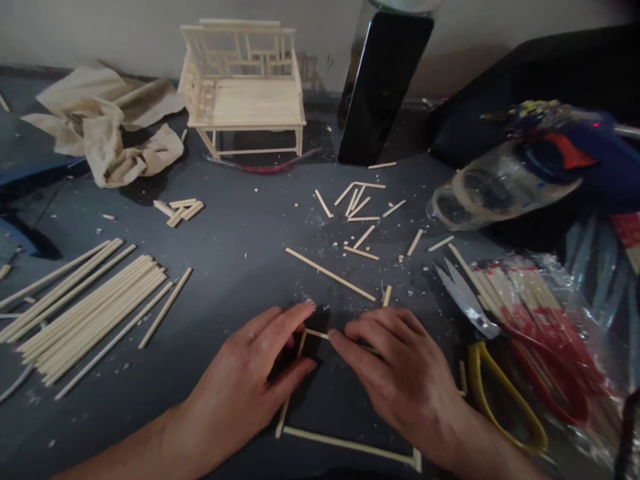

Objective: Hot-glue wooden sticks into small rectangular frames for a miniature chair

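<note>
On the dark tabletop in front of me lies a four-sided frame of thin wooden sticks. My left hand is curled around its left stick, thumb on the inner side and index finger near the far left corner. My right hand has its fingers closed on the far stick, part of which shows between the hands. The right hand and wrist hide most of the frame's right side. Just beyond the hands lies a loose long stick, with a short piece beside the right knuckles.
A miniature wooden bench stands at the back beside crumpled cloth. A phone leans upright. Long sticks lie left; cut pieces are scattered centrally. Scissors, packaged sticks and a glue gun lie right.
</note>
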Available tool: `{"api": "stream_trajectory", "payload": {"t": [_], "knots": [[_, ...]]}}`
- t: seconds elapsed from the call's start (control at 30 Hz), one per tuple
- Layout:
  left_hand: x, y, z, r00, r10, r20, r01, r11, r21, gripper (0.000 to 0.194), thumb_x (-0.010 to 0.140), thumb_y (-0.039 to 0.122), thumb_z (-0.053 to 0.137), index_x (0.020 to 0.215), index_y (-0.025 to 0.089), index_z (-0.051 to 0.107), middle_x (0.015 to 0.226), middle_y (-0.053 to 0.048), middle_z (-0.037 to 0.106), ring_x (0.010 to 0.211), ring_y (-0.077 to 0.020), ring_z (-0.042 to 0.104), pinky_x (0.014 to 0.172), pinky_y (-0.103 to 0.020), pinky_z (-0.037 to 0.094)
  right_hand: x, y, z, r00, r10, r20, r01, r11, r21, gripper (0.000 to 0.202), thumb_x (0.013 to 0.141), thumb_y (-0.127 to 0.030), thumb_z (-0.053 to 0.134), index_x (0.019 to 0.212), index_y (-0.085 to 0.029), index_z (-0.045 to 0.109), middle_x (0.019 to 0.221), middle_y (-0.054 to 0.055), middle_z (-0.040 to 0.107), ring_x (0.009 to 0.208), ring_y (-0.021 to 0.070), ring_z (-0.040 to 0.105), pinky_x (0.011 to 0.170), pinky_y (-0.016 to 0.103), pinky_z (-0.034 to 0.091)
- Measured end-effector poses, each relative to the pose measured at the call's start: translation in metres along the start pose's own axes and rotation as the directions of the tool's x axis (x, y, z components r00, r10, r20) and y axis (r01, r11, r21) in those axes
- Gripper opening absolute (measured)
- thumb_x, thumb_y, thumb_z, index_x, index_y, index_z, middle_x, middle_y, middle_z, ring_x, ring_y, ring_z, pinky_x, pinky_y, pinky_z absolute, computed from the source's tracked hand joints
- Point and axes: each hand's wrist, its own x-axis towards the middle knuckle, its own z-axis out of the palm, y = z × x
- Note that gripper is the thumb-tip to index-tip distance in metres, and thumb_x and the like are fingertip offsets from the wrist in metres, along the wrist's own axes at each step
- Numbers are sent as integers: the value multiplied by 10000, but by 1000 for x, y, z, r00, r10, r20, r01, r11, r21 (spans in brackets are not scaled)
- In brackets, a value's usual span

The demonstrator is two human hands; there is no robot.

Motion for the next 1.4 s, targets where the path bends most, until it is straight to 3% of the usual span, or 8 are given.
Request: {"api": "stream_trajectory", "payload": {"t": [0.77,1.13,1.4], "knots": [[1,0,-1,999,22,-36,-22,1000,11,745,803,186,685,1406,368,286,1015,29,648,790,-133,622,771,-257,551,3,0,-3,1000,-21,13,21,1000,5,275,844,-48,460,977,-156,676,787,48,657,768,194,522,693,337,399],[1,1,-2,998,41,-40,-41,999,6,692,827,185,652,1398,363,303,1009,17,664,831,-151,651,769,-285,561,3,0,-4,996,-63,55,64,998,-13,185,851,-108,549,991,-150,662,803,30,660,788,189,536,711,341,393],[1,1,-2,999,37,-33,-36,999,16,711,821,191,660,1409,352,293,988,27,667,819,-141,649,760,-271,556,4,0,-4,996,-56,65,57,998,-14,189,891,-122,504,993,-158,659,805,29,660,779,185,517,704,340,393]]}}
